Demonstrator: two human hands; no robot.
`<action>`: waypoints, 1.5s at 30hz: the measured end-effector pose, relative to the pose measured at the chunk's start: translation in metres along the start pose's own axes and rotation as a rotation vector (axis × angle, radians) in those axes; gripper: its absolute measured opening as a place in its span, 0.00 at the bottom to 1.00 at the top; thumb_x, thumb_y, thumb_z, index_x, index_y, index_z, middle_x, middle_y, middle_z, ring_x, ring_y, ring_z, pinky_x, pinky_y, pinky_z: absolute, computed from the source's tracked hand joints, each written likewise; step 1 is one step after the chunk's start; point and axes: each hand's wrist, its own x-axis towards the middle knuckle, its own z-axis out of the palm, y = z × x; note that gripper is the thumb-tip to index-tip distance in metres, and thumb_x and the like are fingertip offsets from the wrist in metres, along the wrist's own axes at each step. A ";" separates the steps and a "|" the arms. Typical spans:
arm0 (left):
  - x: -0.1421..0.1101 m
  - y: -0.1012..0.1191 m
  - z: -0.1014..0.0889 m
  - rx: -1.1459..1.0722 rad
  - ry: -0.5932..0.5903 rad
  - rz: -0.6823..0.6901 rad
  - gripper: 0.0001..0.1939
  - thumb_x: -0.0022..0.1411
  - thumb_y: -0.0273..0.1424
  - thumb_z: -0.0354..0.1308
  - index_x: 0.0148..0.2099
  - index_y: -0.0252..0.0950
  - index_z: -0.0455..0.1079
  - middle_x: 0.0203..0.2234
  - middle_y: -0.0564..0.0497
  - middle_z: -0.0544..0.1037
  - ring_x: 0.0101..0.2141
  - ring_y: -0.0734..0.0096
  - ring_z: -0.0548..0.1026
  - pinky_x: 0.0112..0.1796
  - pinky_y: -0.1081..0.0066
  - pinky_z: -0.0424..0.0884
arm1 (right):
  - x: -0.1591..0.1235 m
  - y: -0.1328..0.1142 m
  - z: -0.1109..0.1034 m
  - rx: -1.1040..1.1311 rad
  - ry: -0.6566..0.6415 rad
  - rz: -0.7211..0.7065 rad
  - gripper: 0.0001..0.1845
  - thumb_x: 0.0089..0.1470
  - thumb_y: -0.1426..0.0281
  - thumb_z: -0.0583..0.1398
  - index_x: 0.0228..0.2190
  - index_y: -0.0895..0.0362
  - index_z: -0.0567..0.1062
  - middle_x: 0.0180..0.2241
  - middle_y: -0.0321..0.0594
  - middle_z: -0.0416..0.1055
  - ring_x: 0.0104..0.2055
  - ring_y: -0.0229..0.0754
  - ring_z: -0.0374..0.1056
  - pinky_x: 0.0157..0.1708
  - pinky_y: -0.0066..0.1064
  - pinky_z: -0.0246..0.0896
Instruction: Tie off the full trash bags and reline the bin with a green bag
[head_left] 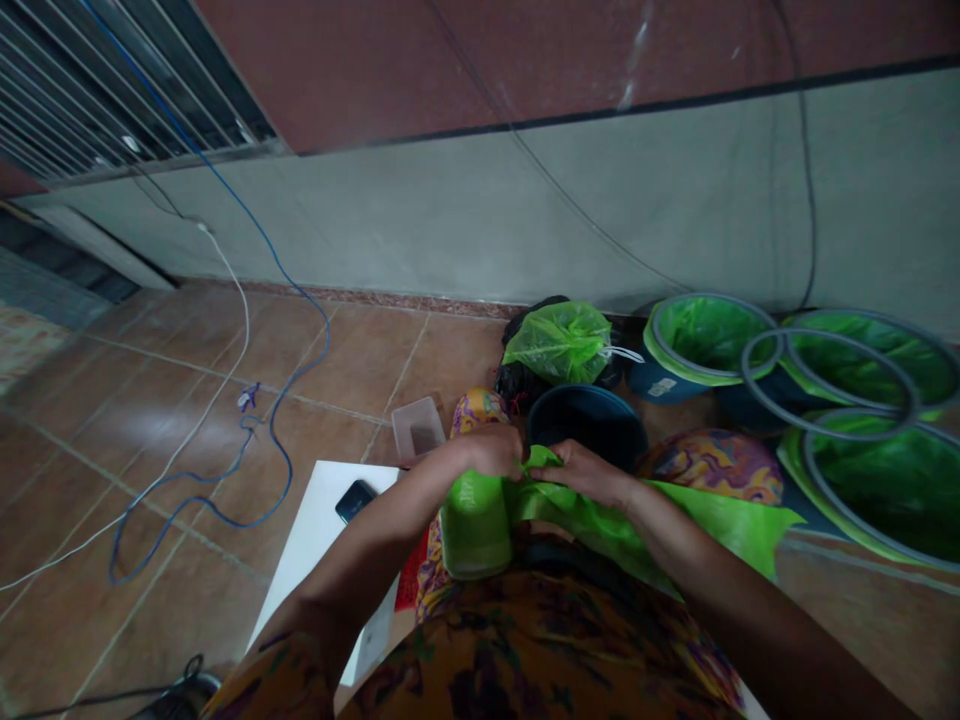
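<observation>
I sit on a tiled floor with a roll of green plastic bags (475,525) on my lap. My left hand (491,450) is closed on the top of the roll, pinching the green film. My right hand (585,470) is closed on the same green bag sheet (720,525), which trails across my right knee. Just beyond my hands stands an empty dark blue bin (585,420).
Several bins lined with green bags and grey rings (832,385) stand at the right by the wall. A tied green bag (562,345) lies on black bags. A white board (319,540) with a phone (355,499), a clear tub (418,432), and blue and white cables (247,440) lie on the left.
</observation>
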 end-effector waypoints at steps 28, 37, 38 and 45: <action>0.016 0.017 0.019 0.193 -0.041 0.179 0.19 0.53 0.39 0.63 0.43 0.32 0.80 0.33 0.41 0.82 0.32 0.61 0.77 0.33 0.69 0.68 | -0.029 0.002 -0.011 -0.175 -0.065 0.162 0.17 0.35 0.60 0.70 0.22 0.61 0.78 0.19 0.32 0.66 0.23 0.33 0.58 0.25 0.26 0.54; 0.021 0.018 0.021 0.189 -0.113 0.199 0.16 0.52 0.37 0.64 0.42 0.36 0.81 0.34 0.46 0.83 0.28 0.67 0.75 0.27 0.72 0.63 | -0.030 0.007 -0.002 -0.073 0.011 0.114 0.17 0.37 0.58 0.69 0.24 0.60 0.78 0.23 0.34 0.71 0.26 0.36 0.62 0.28 0.28 0.58; 0.021 0.018 0.020 0.182 -0.112 0.197 0.15 0.53 0.37 0.64 0.41 0.36 0.81 0.33 0.46 0.83 0.28 0.68 0.74 0.27 0.73 0.62 | -0.030 0.006 -0.002 -0.090 0.014 0.110 0.17 0.37 0.59 0.69 0.24 0.60 0.77 0.22 0.33 0.70 0.26 0.35 0.61 0.27 0.27 0.57; 0.017 0.011 0.016 0.171 -0.143 0.271 0.10 0.54 0.29 0.60 0.35 0.35 0.82 0.28 0.50 0.82 0.25 0.72 0.71 0.24 0.72 0.57 | -0.052 0.013 -0.017 -0.038 0.056 0.186 0.19 0.39 0.56 0.69 0.22 0.59 0.75 0.19 0.33 0.66 0.22 0.33 0.58 0.23 0.27 0.52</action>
